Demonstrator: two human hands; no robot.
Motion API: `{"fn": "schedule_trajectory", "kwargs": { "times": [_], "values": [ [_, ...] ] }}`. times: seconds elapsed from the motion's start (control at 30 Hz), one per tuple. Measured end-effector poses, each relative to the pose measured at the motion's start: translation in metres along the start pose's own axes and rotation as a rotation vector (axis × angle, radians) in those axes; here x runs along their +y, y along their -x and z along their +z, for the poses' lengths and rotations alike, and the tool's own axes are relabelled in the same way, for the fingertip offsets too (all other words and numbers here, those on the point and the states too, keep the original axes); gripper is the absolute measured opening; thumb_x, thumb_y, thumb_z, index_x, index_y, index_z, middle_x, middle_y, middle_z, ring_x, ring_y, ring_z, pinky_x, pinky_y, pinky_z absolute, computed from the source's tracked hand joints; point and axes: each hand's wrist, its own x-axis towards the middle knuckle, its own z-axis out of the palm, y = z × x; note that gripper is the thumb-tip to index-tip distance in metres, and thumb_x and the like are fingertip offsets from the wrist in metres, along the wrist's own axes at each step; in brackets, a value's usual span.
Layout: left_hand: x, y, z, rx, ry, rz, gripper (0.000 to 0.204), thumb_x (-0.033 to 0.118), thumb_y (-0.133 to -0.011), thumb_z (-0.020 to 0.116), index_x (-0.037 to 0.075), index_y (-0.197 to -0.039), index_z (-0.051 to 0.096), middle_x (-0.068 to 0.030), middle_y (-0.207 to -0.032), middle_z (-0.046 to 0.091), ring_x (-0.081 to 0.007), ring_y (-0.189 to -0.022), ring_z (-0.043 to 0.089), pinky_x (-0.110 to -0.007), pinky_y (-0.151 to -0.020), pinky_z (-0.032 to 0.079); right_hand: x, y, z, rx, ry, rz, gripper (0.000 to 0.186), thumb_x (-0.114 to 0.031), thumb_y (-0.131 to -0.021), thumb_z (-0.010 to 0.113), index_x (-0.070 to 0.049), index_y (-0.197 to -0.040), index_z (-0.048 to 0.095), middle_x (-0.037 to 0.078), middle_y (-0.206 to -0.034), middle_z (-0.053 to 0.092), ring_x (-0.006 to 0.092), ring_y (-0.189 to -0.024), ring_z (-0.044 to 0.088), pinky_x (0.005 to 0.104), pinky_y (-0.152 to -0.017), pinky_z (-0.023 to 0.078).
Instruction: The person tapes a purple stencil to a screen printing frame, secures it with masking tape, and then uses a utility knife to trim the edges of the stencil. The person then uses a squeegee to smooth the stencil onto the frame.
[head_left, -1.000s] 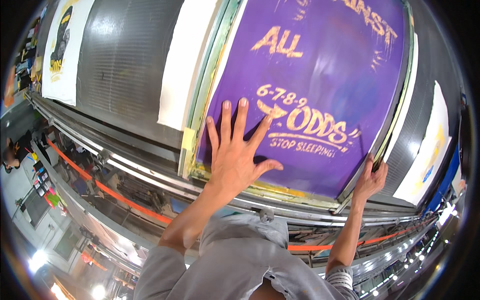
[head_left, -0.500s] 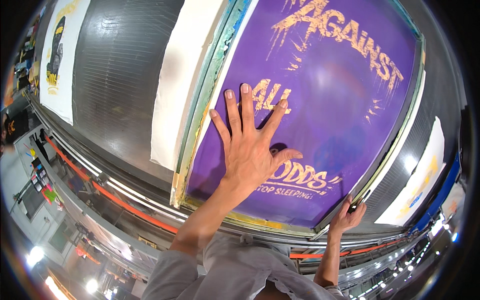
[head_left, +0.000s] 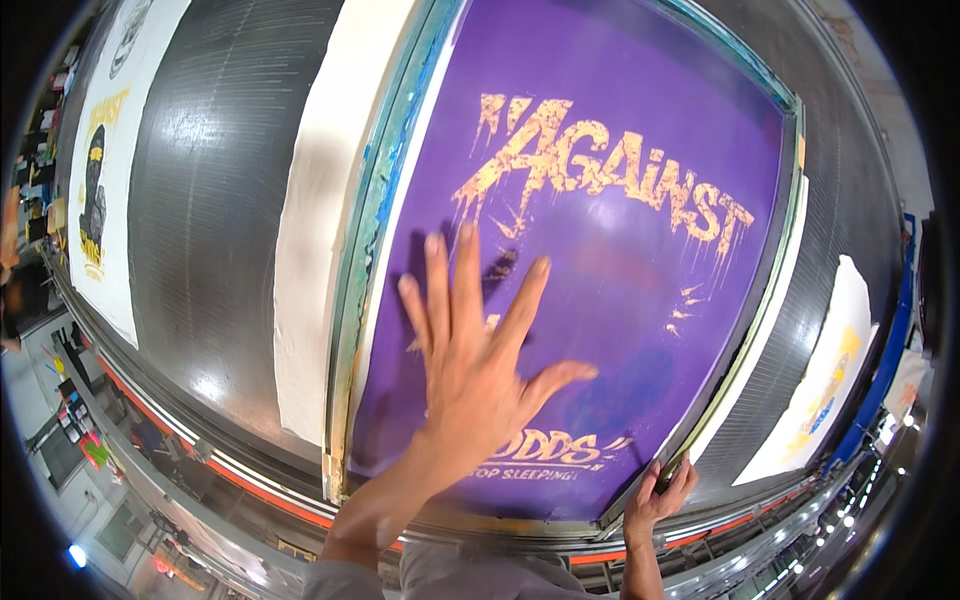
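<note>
A purple printing screen (head_left: 600,330) with tan, see-through lettering fills the middle, set in a worn metal frame (head_left: 352,300) stained green and blue. My left hand (head_left: 470,370) is over the left half of the screen, palm down and fingers spread, holding nothing. Its shadow falls beside the fingers; whether it touches the mesh I cannot tell. At the frame's near right corner, my right hand (head_left: 660,497) is closed with its fingers curled by the rail. A small dark thing shows at those fingers, too hidden to name.
White fabric (head_left: 318,220) shows along the screen's left side. Dark boards flank it, bearing a printed white cloth (head_left: 105,190) at far left and another white cloth (head_left: 825,375) at right. An orange rail (head_left: 240,486) runs along the near edge.
The view has shifted, so the screen appears lower and more of its far lettering shows. My left hand has slid farther up the screen. My right hand remains at the near right corner.
</note>
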Motion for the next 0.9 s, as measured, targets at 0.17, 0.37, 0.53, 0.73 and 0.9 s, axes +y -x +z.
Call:
{"fn": "schedule_trajectory", "kwargs": {
  "times": [0.17,0.37,0.53,0.73,0.9],
  "values": [
    [0.005,-0.090,0.016,0.155,-0.110,0.035,0.094,0.071,-0.072,0.070,0.022,-0.149,0.047,-0.0361,-0.158,0.010,-0.0593,-0.145,0.002,-0.081,-0.105,0.001,-0.011,-0.003,-0.002,-0.019,-0.039,0.103,0.047,-0.003,-0.092,0.062,0.006,-0.137,0.051,0.020,-0.116,0.051,0.0307,-0.097,0.057,0.0375,-0.080,0.049],
    [0.004,-0.105,0.031,0.060,-0.207,-0.037,0.097,0.073,-0.070,0.071,0.024,-0.150,0.046,-0.0361,-0.158,0.007,-0.0584,-0.146,-0.001,-0.085,-0.100,0.002,-0.004,-0.004,-0.002,-0.036,0.057,0.047,0.049,-0.012,-0.092,0.063,0.008,-0.135,0.050,0.021,-0.111,0.052,0.0340,-0.095,0.057,0.0412,-0.077,0.050],
    [0.003,-0.106,0.029,0.030,-0.261,-0.037,0.101,0.076,-0.064,0.072,0.026,-0.149,0.046,-0.0362,-0.158,0.005,-0.0609,-0.144,0.001,-0.086,-0.098,0.009,0.001,0.004,-0.002,-0.065,0.023,0.174,0.051,-0.008,-0.093,0.062,0.006,-0.140,0.047,0.016,-0.111,0.050,0.0250,-0.092,0.056,0.0326,-0.072,0.048],
    [0.005,-0.109,0.030,0.000,-0.292,-0.039,0.103,0.076,-0.065,0.073,0.028,-0.151,0.044,-0.0364,-0.158,0.004,-0.0611,-0.144,0.001,-0.087,-0.096,0.012,-0.005,0.000,-0.004,-0.063,0.060,0.138,0.051,-0.010,-0.094,0.062,0.005,-0.141,0.046,0.013,-0.107,0.048,0.0205,-0.083,0.051,0.0297,-0.064,0.042],
    [0.002,-0.107,0.030,0.021,-0.331,-0.046,0.104,0.074,-0.065,0.075,0.030,-0.152,0.040,-0.0339,-0.159,0.004,-0.0608,-0.144,0.001,-0.087,-0.095,0.013,-0.007,-0.005,-0.005,-0.086,0.071,0.109,0.054,-0.010,-0.093,0.063,0.007,-0.141,0.045,0.017,-0.104,0.051,0.0265,-0.087,0.053,0.0354,-0.072,0.045]
  ]
}}
